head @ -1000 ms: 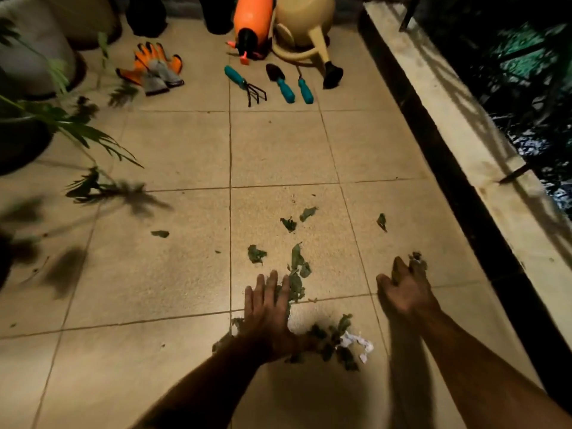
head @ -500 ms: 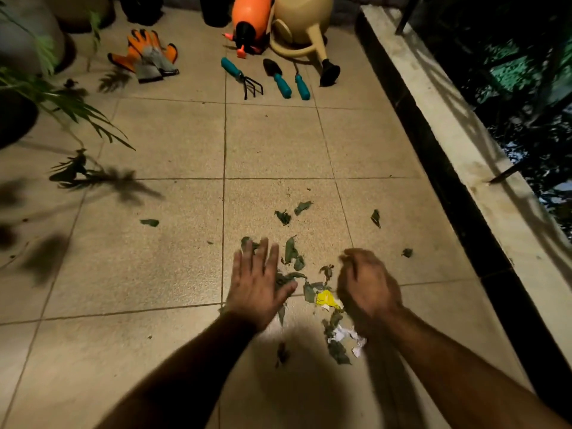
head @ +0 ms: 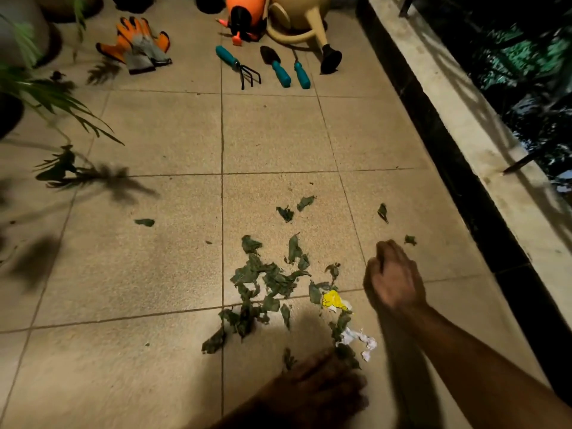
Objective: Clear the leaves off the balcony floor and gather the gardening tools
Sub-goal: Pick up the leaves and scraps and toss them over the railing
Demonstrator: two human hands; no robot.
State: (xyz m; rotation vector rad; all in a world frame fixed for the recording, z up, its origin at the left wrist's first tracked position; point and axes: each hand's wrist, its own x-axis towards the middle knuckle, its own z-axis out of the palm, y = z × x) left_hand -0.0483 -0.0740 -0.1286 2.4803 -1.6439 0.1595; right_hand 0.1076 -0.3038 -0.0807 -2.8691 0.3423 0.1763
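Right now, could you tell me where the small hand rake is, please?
In the head view, the hand rake lies at the far end of the floor, between the orange gloves on its left and the trowel on its right.

I'm on a home balcony at night: tiled floor (head: 161,274), parapet (head: 464,125), potted plant (head: 46,94), watering can (head: 300,13) ahead of me.

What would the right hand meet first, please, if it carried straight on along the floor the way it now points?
Probably the small leaf scrap just beyond the right hand, which seems to point up and slightly right. Past that scrap lies bare tile, then the dark curb. The hand is blurred, so the line is uncertain.
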